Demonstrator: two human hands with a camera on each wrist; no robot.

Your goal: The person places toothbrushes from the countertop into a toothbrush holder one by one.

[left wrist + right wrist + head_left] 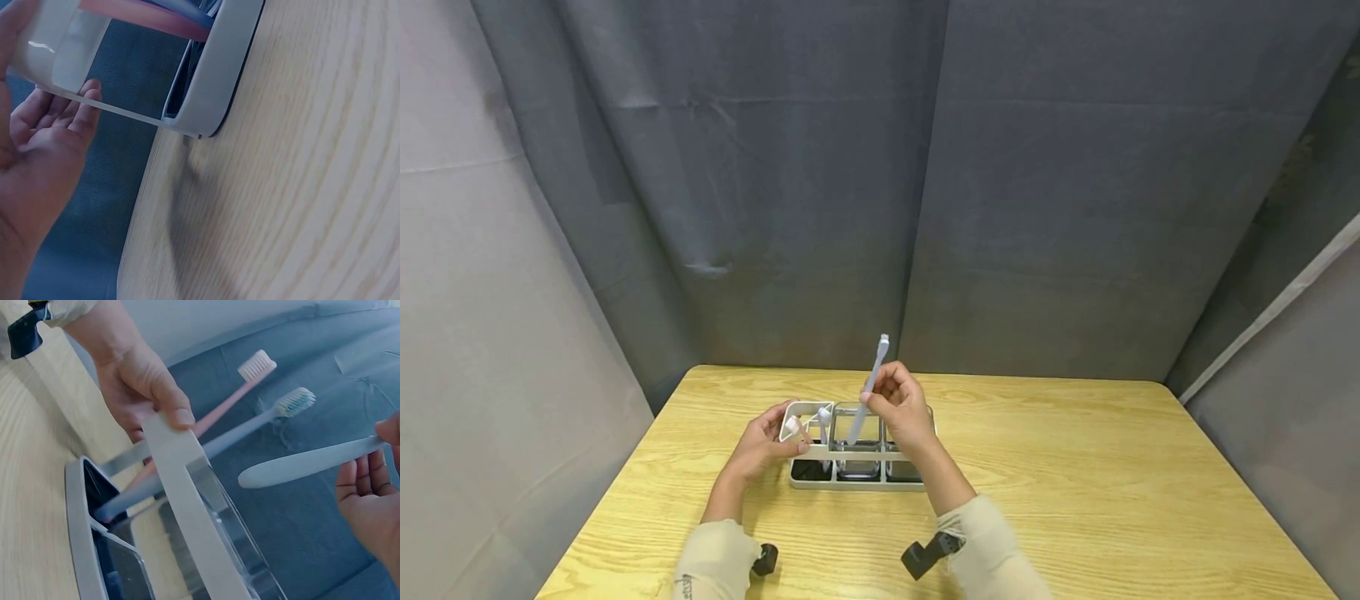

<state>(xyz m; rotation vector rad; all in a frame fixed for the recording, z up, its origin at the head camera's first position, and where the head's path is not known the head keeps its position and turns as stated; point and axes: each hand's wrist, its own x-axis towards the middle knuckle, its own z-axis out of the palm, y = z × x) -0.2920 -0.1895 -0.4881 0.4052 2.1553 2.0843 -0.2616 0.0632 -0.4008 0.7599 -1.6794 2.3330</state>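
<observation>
My left hand [756, 448] grips the left end of a white toothbrush holder [865, 456], its thumb on the front of the upper rim and fingers behind. In the holder's left compartment lean a pink toothbrush [230, 404] and a blue toothbrush [240, 432], bristles up. Above the middle section my right hand [910, 417] pinches a pale blue-white toothbrush [306, 465] between thumb and fingers, head up and handle slanting down. In the right wrist view, that handle's lower end hangs apart from the two standing brushes.
Clear cups [859, 472] sit in the holder's middle and right sections, the right one partly hidden by my right hand. Beneath is a wooden table [1075, 500]. Grey curtains [1037, 208] hang behind its far edge and along both sides.
</observation>
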